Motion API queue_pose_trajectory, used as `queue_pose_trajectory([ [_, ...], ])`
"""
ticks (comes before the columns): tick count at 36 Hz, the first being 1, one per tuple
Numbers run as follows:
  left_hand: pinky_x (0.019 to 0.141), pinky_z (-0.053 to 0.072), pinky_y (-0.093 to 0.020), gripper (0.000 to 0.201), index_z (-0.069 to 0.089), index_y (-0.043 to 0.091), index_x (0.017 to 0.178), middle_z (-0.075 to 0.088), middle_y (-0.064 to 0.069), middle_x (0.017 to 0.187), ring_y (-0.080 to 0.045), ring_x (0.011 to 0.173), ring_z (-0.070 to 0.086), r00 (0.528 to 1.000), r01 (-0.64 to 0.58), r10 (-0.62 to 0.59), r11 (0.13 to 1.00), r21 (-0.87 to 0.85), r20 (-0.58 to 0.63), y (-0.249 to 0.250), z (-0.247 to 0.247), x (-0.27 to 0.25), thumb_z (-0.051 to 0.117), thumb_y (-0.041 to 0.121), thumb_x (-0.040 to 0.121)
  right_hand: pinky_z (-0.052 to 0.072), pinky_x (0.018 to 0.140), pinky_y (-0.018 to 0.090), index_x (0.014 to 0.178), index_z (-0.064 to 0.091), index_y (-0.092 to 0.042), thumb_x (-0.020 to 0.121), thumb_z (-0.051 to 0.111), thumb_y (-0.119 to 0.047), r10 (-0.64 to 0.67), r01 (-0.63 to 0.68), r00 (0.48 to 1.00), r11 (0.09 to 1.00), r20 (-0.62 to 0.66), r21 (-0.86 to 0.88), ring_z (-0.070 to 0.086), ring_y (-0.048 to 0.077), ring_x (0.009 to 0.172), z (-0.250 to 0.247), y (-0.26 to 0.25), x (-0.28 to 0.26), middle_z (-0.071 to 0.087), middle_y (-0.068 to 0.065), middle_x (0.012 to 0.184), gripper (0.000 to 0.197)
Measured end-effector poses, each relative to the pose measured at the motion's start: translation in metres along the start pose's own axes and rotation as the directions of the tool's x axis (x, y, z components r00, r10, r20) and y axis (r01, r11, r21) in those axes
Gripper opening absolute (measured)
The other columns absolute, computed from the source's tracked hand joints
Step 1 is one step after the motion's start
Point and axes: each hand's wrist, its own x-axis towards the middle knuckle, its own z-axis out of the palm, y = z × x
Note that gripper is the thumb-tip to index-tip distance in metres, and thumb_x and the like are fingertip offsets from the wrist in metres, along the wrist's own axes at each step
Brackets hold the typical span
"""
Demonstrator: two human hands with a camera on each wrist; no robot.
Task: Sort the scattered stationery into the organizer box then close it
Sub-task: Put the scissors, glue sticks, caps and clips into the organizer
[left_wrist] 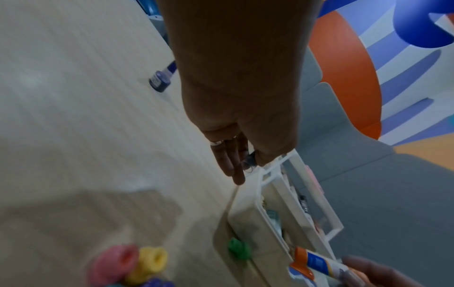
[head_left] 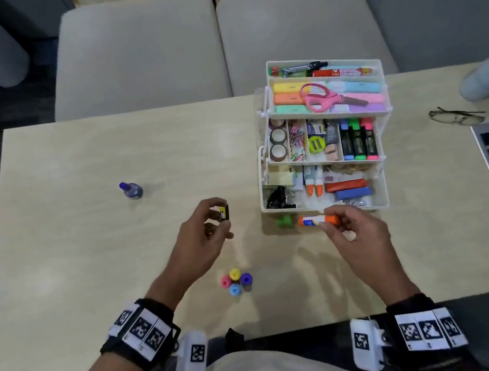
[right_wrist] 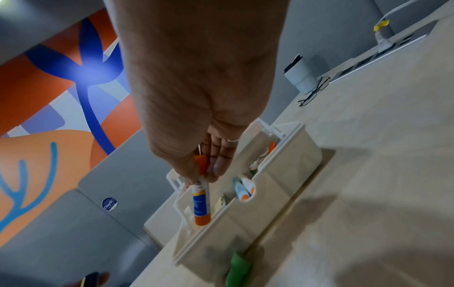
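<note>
Glue stick (head_left: 318,219) lying almost flat in the air, long axis running left to right, orange cap end tucked in the right hand (head_left: 354,231), orange bottom end pointing toward the left edge of the desk (head_left: 84,246). Pinched at the cap end by thumb and fingertips of that hand, sticking out to the hand's left. Hovering just over the near wall of the organizer box (head_left: 325,203).

Small black and yellow sharpener (head_left: 224,212) pinched at the tips of the left hand (head_left: 201,242), thumb and fingers curled round it — held up above the middle of the desk, left of the box.

Box open near the far right part of the desk, three trays stepped back. Top tray: pastel highlighters and pink scissors (head_left: 327,95). Middle tray: tape rolls, paper clips, three dark markers with bright caps. Bottom tray: sticky notes, black clips, two small glue bottles with orange tips, a red and a blue case.

Four little colored rings (head_left: 236,281) bunched close to the near edge. Purple bottle (head_left: 131,189) standing alone toward the left edge. Green thing (head_left: 284,221) touching the box's near wall — too blurry to name.
</note>
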Motion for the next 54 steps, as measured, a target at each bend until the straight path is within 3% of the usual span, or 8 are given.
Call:
queue_pose_trajectory([
  [4, 0.079, 0.056, -0.022, 0.034, 0.063, 0.032, 0.129, 0.07, 0.009, 0.099, -0.016, 0.089, 0.069, 0.992, -0.127, 0.128, 0.99, 0.054, -0.019, 0.019, 0.025, 0.006, 0.068, 0.017, 0.099, 0.059, 0.076, 0.03, 0.103, 0.074, -0.025, 0.089, 0.083, -0.009, 0.046, -0.045, 0.998, 0.998, -0.045, 0.04, 0.071, 0.013, 0.081, -0.028, 0.017, 0.002, 0.074, -0.011, 0.089, 0.023],
  [9, 0.073, 0.055, -0.019, 0.028, 0.075, 0.024, 0.118, 0.074, 0.011, 0.094, -0.01, 0.083, 0.071, 0.982, -0.178, 0.182, 0.982, 0.067, -0.057, 0.043, 0.068, 0.027, 0.08, 0.021, 0.091, 0.059, 0.075, 0.031, 0.101, 0.072, -0.028, 0.09, 0.081, -0.008, 0.07, -0.063, 0.988, 0.997, -0.135, 0.052, 0.071, 0.014, 0.078, -0.066, 0.043, 0.003, 0.074, -0.007, 0.089, 0.024],
  [15, 0.07, 0.054, -0.026, 0.022, 0.08, 0.021, 0.108, 0.074, 0.01, 0.087, -0.005, 0.072, 0.063, 0.958, -0.286, 0.283, 0.935, 0.211, 0.047, 0.073, 0.141, 0.067, 0.082, 0.022, 0.086, 0.058, 0.08, 0.026, 0.099, 0.069, -0.033, 0.092, 0.078, -0.005, 0.072, -0.061, 0.968, 0.997, -0.24, 0.049, 0.072, 0.015, 0.082, -0.098, 0.068, -0.001, 0.073, -0.004, 0.096, 0.03],
  [20, 0.067, 0.05, -0.037, 0.012, 0.076, 0.017, 0.098, 0.067, 0.002, 0.081, -0.019, 0.075, 0.06, 0.925, -0.379, 0.329, 0.813, 0.442, 0.188, 0.089, 0.196, 0.097, 0.069, 0.018, 0.089, 0.056, 0.08, 0.02, 0.101, 0.071, -0.022, 0.092, 0.077, -0.004, 0.059, -0.061, 0.967, 0.998, -0.248, -0.002, 0.072, 0.012, 0.084, -0.111, 0.078, -0.015, 0.073, -0.003, 0.097, 0.021],
  [29, 0.067, 0.038, -0.029, 0.026, 0.077, 0.014, 0.109, 0.075, -0.012, 0.097, -0.031, 0.084, 0.067, 0.942, -0.326, 0.309, 0.74, 0.588, 0.133, 0.092, 0.234, 0.121, 0.063, 0.005, 0.089, 0.056, 0.079, 0.024, 0.101, 0.073, -0.015, 0.09, 0.078, 0.0, 0.088, -0.075, 0.964, 0.995, -0.25, 0.059, 0.07, 0.013, 0.086, -0.111, 0.09, -0.044, 0.071, -0.004, 0.096, 0.019],
  [36, 0.068, 0.057, -0.039, 0.018, 0.076, 0.013, 0.102, 0.075, -0.011, 0.088, -0.03, 0.075, 0.069, 0.954, -0.283, 0.276, 0.708, 0.647, 0.114, 0.093, 0.24, 0.123, 0.059, 0.008, 0.096, 0.057, 0.077, 0.026, 0.098, 0.073, -0.015, 0.087, 0.08, -0.003, 0.1, -0.084, 0.963, 0.994, -0.249, 0.072, 0.07, 0.014, 0.085, -0.104, 0.097, -0.054, 0.07, -0.006, 0.095, 0.018],
  [48, 0.063, 0.056, -0.042, 0.017, 0.074, 0.009, 0.093, 0.072, -0.014, 0.085, -0.033, 0.072, 0.065, 0.973, -0.218, 0.224, 0.785, 0.58, 0.063, 0.083, 0.249, 0.128, 0.058, 0.003, 0.091, 0.051, 0.08, 0.01, 0.101, 0.073, -0.013, 0.088, 0.079, 0.003, 0.09, -0.07, 0.955, 0.994, -0.281, 0.08, 0.07, 0.011, 0.088, -0.102, 0.093, -0.037, 0.068, -0.003, 0.098, 0.022],
  [54, 0.064, 0.055, -0.038, 0.018, 0.075, 0.01, 0.095, 0.072, -0.013, 0.089, -0.029, 0.073, 0.065, 0.975, -0.205, 0.219, 0.813, 0.545, 0.041, 0.078, 0.252, 0.131, 0.059, 0.003, 0.092, 0.057, 0.084, 0.021, 0.104, 0.072, -0.015, 0.09, 0.078, 0.001, 0.059, -0.047, 0.962, 0.998, -0.267, 0.052, 0.071, 0.014, 0.091, -0.104, 0.092, -0.021, 0.068, -0.003, 0.102, 0.022],
])
